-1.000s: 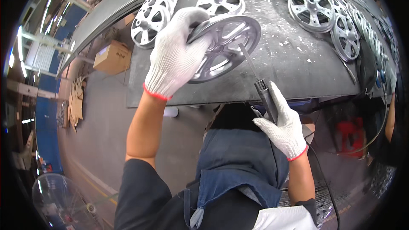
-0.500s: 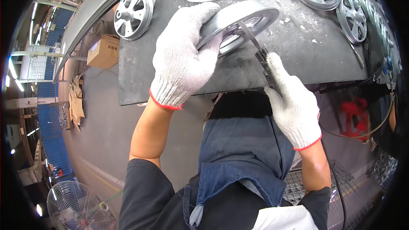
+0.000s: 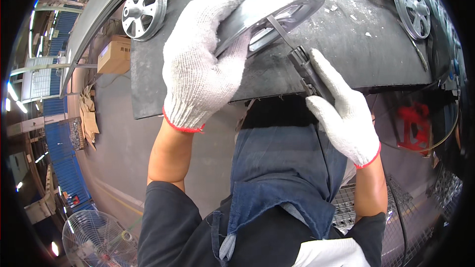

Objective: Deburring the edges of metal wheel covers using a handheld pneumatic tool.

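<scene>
My left hand [image 3: 200,64], in a white knit glove with a red cuff, grips a silver spoked metal wheel [image 3: 277,1] by its rim. The wheel is held tilted above the dark tabletop [image 3: 277,80]. In my right hand [image 3: 344,113], also gloved, is a file [image 3: 310,70] with a bulky black handle and a narrow flat metal blade. Its blade reaches into the wheel's open side, near the inner rim and spokes. Whether the tip touches the metal, I cannot tell.
More silver wheels [image 3: 144,11] stand at the table's far left, with others [image 3: 414,10] along the right. Pale shavings [image 3: 352,17] lie scattered on top. A thin rod [image 3: 419,54] rests at the right edge. Beyond are a cardboard box [image 3: 115,55], a fan [image 3: 101,240] and a red stand [image 3: 414,126].
The wheel and my left hand have shifted slightly left and up in the picture. The file's blade has moved left along with them, still inside the wheel. Both grips stay closed.
</scene>
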Tool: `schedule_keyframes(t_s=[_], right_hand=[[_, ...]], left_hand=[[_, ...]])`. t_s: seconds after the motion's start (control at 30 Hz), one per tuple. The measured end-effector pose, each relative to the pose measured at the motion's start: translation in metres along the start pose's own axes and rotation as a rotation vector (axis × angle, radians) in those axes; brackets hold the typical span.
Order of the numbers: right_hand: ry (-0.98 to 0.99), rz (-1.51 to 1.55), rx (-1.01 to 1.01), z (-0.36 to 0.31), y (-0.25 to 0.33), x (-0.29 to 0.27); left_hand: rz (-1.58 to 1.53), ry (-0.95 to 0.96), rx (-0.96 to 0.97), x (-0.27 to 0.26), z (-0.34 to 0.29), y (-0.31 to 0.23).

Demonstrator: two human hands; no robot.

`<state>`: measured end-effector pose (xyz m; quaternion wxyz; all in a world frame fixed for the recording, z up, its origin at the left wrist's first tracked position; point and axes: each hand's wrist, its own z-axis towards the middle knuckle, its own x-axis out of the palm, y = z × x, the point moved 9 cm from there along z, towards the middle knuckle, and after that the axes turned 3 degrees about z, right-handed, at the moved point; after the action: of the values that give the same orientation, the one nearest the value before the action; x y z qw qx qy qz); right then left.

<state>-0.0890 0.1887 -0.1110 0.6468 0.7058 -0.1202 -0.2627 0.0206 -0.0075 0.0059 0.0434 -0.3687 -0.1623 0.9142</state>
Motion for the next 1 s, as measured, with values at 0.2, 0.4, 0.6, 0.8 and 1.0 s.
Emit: schedule_keyframes(t_s=[0.2,0.4,0.6,0.8,1.0], right_hand=[[-0.132,-0.382,-0.282,-0.005,0.033,-0.004],[-0.041,-0.715,0.032,-0.001,0.016,0.005],[0.162,0.709,0.463,-0.005,-0.011,0.031],[0.021,-0.070,0.089,0.006,-0.005,0.003],[-0.015,-0.108,-0.022,0.002,0.012,0.004]], left_hand=[[-0.024,-0.001,0.007,0.002,0.000,0.002],[-0.010,-0.005,-0.016,-0.002,0.001,0.004],[-0.027,-0.014,0.026,-0.002,-0.001,0.004],[-0.020,-0.018,0.040,0.000,0.000,0.001],[-0.046,0.077,-0.081,0.005,0.002,0.006]])
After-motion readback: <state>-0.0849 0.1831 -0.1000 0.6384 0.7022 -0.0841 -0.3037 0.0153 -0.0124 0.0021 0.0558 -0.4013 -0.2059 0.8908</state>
